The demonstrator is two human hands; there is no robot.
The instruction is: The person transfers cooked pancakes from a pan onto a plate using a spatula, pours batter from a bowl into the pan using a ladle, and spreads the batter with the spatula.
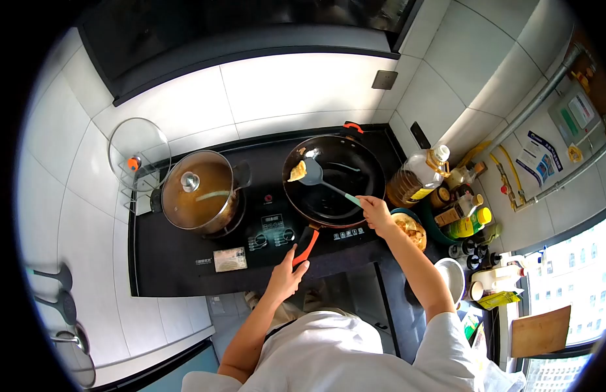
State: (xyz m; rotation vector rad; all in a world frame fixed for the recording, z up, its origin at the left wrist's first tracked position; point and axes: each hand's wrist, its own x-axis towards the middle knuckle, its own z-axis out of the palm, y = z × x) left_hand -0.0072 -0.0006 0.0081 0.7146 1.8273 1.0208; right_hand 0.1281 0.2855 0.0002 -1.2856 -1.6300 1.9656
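My left hand (287, 276) is wrapped round the red and black handle (305, 246) of a dark frying pan (342, 208) on the cooktop. In my right hand (377, 215) is a spatula (329, 185) with a grey head and pale green handle. Its head lies over the left side of the pan, touching or right beside a yellowish piece of food (298, 171). A smaller brown bit sits above that piece. Oil or a wet sheen shines on the pan's bottom.
A lidded pot (198, 196) stands left of the pan, and a glass lid (139, 154) rests in a rack behind it. Right of the pan are a big oil bottle (417, 178), a bowl of browned food (411, 230), several condiment bottles (469, 223) and a metal bowl (450, 277).
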